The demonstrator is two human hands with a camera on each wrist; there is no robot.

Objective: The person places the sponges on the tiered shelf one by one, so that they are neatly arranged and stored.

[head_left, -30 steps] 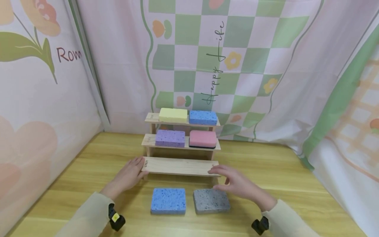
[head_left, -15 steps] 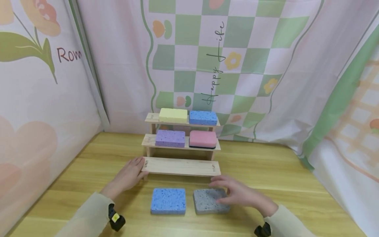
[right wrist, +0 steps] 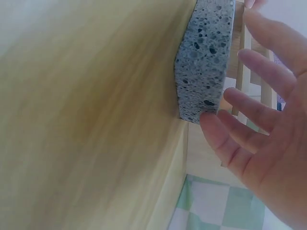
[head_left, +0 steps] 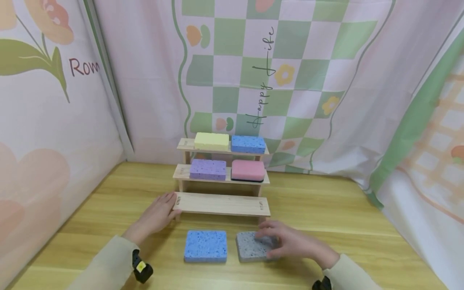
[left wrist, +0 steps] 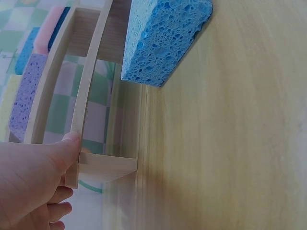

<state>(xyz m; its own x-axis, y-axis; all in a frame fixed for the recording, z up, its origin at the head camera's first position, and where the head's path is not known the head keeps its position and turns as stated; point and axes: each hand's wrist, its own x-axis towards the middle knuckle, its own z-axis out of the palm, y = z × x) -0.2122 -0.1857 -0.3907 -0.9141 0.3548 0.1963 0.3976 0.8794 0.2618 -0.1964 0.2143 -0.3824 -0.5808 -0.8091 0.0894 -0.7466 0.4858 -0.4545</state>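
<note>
My left hand (head_left: 156, 214) grips the left end of the lowest step of a three-step wooden shelf (head_left: 221, 204), thumb on its front edge in the left wrist view. Over the right part of a grey speckled sponge (head_left: 250, 247) is my right hand (head_left: 290, 241). Its fingers are spread and loosely bent, with a fingertip right at the sponge's edge in the right wrist view. To the left of that sponge, a blue speckled sponge (head_left: 205, 246) lies flat on the table in front of the shelf.
The top step bears a yellow sponge (head_left: 212, 141) and another blue sponge (head_left: 248, 144). On the middle step sit a purple sponge (head_left: 208, 169) and a pink sponge (head_left: 248, 170) with a dark underside. A patterned curtain (head_left: 224, 72) hangs behind the wooden table (head_left: 319, 201).
My right hand has come off the right end of the lowest step and moved down toward me, over the grey sponge. The left hand keeps its grip in the same place.
</note>
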